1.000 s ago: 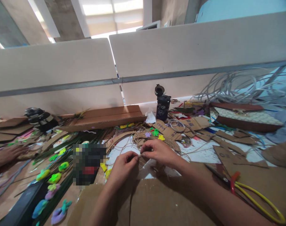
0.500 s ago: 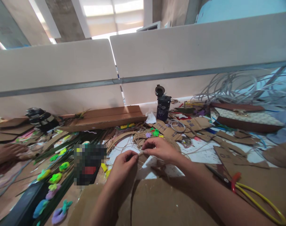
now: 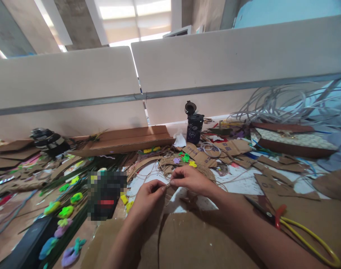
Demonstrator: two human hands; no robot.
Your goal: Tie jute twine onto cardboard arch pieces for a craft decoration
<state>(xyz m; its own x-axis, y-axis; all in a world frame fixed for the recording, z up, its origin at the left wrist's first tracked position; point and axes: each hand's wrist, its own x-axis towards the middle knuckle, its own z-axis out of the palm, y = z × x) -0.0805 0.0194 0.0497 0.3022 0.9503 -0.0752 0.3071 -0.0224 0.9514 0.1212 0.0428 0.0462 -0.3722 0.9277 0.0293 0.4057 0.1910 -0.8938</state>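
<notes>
My left hand (image 3: 148, 198) is closed, thumb and forefinger pinching a thin tan twine (image 3: 167, 185). Right beside it, my right hand (image 3: 190, 181) pinches the same twine, its fingertips almost touching the left ones. The exact point of grip is partly hidden by the fingers. Just beyond the hands lies a loose ring of tan twine (image 3: 207, 170), with small purple, green and yellow flower shapes (image 3: 185, 157) at its far edge. A large cardboard sheet (image 3: 187, 239) lies under my forearms.
Scissors with red and yellow handles (image 3: 279, 218) lie at the right. A dark bottle (image 3: 194, 129) with a raised lid stands behind the twine. A long cardboard tray (image 3: 125, 140), fuzzy flowers (image 3: 66, 212), a handbag (image 3: 292, 140) and cardboard scraps (image 3: 282, 170) surround the work.
The other person's hand at the left edge has gone out of view. My two hands have shifted only slightly and still pinch the twine.
</notes>
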